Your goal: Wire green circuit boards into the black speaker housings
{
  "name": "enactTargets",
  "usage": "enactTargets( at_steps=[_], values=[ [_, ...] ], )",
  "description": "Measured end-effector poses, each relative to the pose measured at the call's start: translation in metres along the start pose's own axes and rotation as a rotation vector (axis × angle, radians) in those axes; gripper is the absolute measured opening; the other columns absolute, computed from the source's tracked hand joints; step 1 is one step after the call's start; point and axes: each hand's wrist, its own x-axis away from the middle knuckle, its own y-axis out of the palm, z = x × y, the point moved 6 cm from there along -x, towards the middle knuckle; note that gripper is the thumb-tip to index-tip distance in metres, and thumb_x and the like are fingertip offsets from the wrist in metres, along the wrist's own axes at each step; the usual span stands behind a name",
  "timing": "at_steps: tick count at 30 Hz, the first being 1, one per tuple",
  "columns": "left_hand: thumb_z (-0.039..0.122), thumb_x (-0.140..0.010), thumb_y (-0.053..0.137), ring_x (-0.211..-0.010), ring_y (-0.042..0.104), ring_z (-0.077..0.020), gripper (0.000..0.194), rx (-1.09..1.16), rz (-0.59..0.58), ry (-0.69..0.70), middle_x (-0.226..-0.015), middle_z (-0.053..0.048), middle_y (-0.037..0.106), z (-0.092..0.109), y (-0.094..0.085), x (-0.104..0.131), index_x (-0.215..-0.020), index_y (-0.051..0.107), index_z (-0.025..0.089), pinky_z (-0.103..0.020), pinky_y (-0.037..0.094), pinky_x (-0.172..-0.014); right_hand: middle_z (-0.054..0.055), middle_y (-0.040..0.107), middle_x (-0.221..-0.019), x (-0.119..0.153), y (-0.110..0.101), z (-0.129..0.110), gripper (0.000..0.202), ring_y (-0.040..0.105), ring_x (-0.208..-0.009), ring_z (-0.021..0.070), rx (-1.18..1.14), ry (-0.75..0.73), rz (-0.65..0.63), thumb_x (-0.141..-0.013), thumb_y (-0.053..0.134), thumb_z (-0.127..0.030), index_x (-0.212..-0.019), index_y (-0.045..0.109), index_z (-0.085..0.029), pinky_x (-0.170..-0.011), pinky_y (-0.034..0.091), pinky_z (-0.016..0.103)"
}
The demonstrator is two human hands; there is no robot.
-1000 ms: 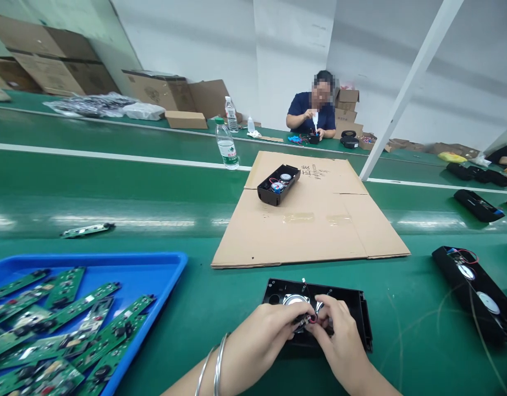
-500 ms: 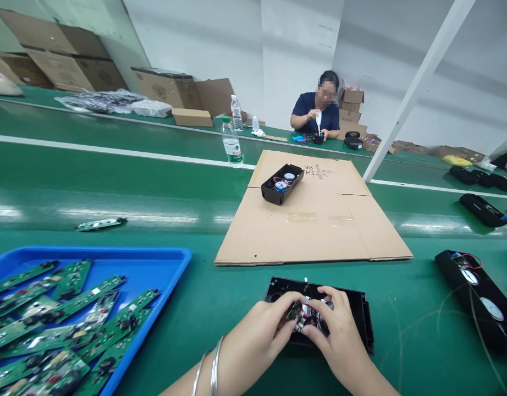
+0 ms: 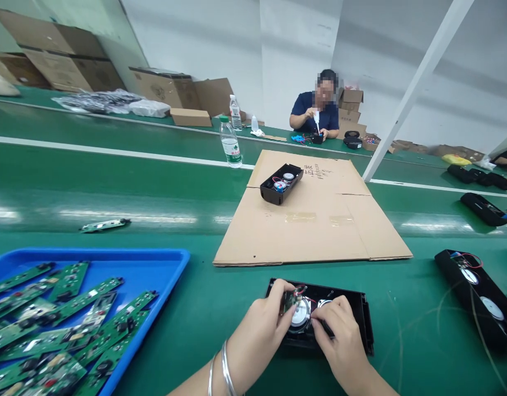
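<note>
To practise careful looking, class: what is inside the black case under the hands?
The case shows one speaker and part of a second speaker. The left hand, right hand and circuit board hide what lies beneath them.

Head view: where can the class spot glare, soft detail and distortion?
Head view: pale glare streaks cross the green surface beside the cardboard sheet; the circuit board in the left hand looks soft; the boxes at far left seem stretched, probably by the lens.

Green-capped bottle (image 3: 231, 144) beside cardboard sheet (image 3: 311, 212).
</note>
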Motion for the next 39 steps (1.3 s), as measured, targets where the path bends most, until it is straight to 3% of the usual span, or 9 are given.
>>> enactTargets(
  at_steps=[4, 11, 23, 28, 30, 33, 36, 39],
  values=[
    [0.021, -0.080, 0.036, -0.043, 0.044, -0.0135, 0.011, -0.008, -0.087, -0.016, -0.048, 0.009, 0.038, 0.005, 0.006, 0.004, -0.088, 0.043, 0.023, -0.021, 0.032, -0.043, 0.001, 0.052, -0.065, 0.001, 0.002, 0.001, 0.014, 0.045, -0.063, 0.0149, 0.088, 0.034, 0.006, -0.083, 0.042, -0.013, -0.072, 0.048, -0.019, -0.055, 0.037, 0.028],
    [0.022, -0.079, 0.039, -0.052, 0.052, -0.0129, 0.008, 0.124, -0.158, -0.028, -0.062, 0.004, 0.056, 0.005, 0.011, 0.006, -0.085, 0.043, 0.023, -0.021, 0.039, -0.049, 0.000, 0.052, -0.064, -0.001, 0.000, -0.001, 0.014, 0.044, -0.063, 0.0142, 0.097, 0.016, -0.018, -0.083, 0.043, -0.013, -0.071, 0.048, -0.019, -0.056, 0.035, 0.027],
    [0.018, -0.075, 0.045, -0.064, 0.060, -0.0126, 0.009, 0.208, -0.318, 0.017, -0.072, 0.002, 0.063, 0.003, 0.023, 0.005, -0.083, 0.047, 0.022, -0.020, 0.047, -0.056, -0.002, 0.048, -0.059, -0.002, 0.001, 0.002, 0.018, 0.044, -0.061, 0.0131, 0.086, 0.041, -0.049, -0.073, 0.048, -0.008, -0.060, 0.042, -0.019, -0.053, 0.036, 0.024],
    [0.017, -0.076, 0.044, -0.065, 0.062, -0.0131, 0.009, 0.322, -0.333, -0.016, -0.068, 0.002, 0.058, 0.003, 0.020, 0.004, -0.084, 0.046, 0.021, -0.021, 0.049, -0.056, -0.002, 0.052, -0.062, 0.000, 0.000, 0.000, 0.016, 0.046, -0.061, 0.0138, 0.082, 0.000, -0.043, -0.081, 0.046, -0.013, -0.068, 0.046, -0.021, -0.056, 0.038, 0.027],
    [0.014, -0.073, 0.044, -0.060, 0.062, -0.0109, 0.011, 0.360, -0.351, -0.001, -0.069, 0.004, 0.057, 0.005, 0.016, 0.002, -0.082, 0.047, 0.020, -0.019, 0.048, -0.055, -0.001, 0.053, -0.064, 0.001, -0.001, 0.003, 0.007, 0.048, -0.063, 0.0151, 0.069, 0.022, 0.000, -0.083, 0.045, -0.015, -0.082, 0.049, -0.021, -0.057, 0.040, 0.028],
    [0.006, -0.067, 0.045, -0.055, 0.061, -0.0084, 0.017, 0.352, -0.404, 0.042, -0.064, 0.006, 0.058, 0.009, 0.011, -0.001, -0.078, 0.049, 0.020, -0.016, 0.044, -0.051, 0.001, 0.056, -0.070, 0.002, 0.002, 0.004, 0.020, 0.050, -0.067, 0.0163, 0.050, 0.011, -0.052, -0.086, 0.044, -0.019, -0.106, 0.045, -0.019, -0.064, 0.043, 0.031],
    [0.008, -0.068, 0.047, -0.051, 0.060, -0.0084, 0.015, 0.359, -0.424, 0.028, -0.053, 0.008, 0.056, 0.008, 0.010, -0.004, -0.078, 0.049, 0.019, -0.014, 0.041, -0.046, 0.001, 0.058, -0.074, 0.001, 0.004, 0.000, 0.017, 0.051, -0.066, 0.0158, 0.070, -0.066, -0.099, -0.088, 0.041, -0.021, -0.104, 0.047, -0.021, -0.072, 0.041, 0.036],
    [0.009, -0.068, 0.048, -0.048, 0.060, -0.0090, 0.013, 0.398, -0.441, -0.007, -0.049, 0.008, 0.056, 0.003, 0.014, -0.005, -0.077, 0.048, 0.019, -0.014, 0.040, -0.045, 0.002, 0.057, -0.072, -0.001, 0.003, -0.002, 0.014, 0.050, -0.063, 0.0155, 0.094, -0.088, -0.079, -0.089, 0.040, -0.020, -0.099, 0.048, -0.019, -0.069, 0.041, 0.036]
  ],
)
